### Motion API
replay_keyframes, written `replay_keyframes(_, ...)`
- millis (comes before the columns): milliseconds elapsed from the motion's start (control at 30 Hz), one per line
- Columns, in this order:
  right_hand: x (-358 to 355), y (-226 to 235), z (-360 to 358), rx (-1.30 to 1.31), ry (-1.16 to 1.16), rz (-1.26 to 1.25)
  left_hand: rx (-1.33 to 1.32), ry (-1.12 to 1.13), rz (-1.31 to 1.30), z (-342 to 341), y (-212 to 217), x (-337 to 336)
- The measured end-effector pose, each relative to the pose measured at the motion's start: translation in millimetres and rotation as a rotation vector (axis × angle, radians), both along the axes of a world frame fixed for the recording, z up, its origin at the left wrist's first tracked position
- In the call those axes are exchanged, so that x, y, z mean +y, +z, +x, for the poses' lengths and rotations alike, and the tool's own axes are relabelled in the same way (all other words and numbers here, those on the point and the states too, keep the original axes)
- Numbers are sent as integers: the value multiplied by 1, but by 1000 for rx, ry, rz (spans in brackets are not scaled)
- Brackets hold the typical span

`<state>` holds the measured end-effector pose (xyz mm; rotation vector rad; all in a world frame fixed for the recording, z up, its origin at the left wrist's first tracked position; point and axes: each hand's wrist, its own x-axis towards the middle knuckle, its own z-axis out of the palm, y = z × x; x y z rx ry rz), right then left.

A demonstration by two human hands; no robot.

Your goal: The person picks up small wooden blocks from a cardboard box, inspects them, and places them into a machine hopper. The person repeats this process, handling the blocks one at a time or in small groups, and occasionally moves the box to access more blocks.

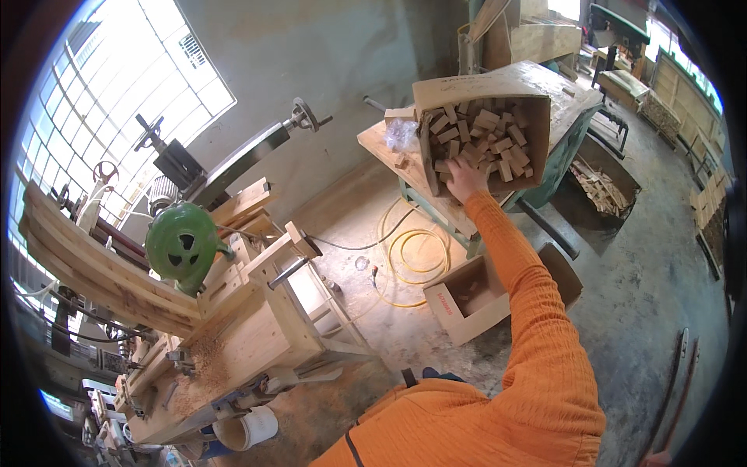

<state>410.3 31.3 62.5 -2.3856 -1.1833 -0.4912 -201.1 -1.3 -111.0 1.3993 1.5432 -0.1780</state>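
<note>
My right hand (465,179), at the end of an orange sleeve, reaches into the near side of a cardboard box (537,117). The box lies tipped with its mouth facing me and holds many small wooden blocks (492,121). My fingers are bent and look closed on a wooden block (443,166) at the box's lower left corner; the hand partly hides it. My left hand is out of view.
The box rests on a green-legged workbench (377,144) beside clear plastic wrap (401,135). Below stands a second cardboard box (459,311). A coiled yellow hose (420,249) lies on the floor. At left is a woodworking machine with a green housing (183,245).
</note>
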Motion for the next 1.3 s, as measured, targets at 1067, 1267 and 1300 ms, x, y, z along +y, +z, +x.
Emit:
replay_keyframes(1067, 30, -33, 29, 150, -44, -193, -19, 32, 14, -39, -22, -42)
replay_keyframes(1267, 32, -33, 31, 229, 146, -500, 29, 79, 39, -66, -1, -107)
replay_keyframes(1300, 29, -34, 38, 154, 3, -352, -30, 133, 94, -62, -4, -108)
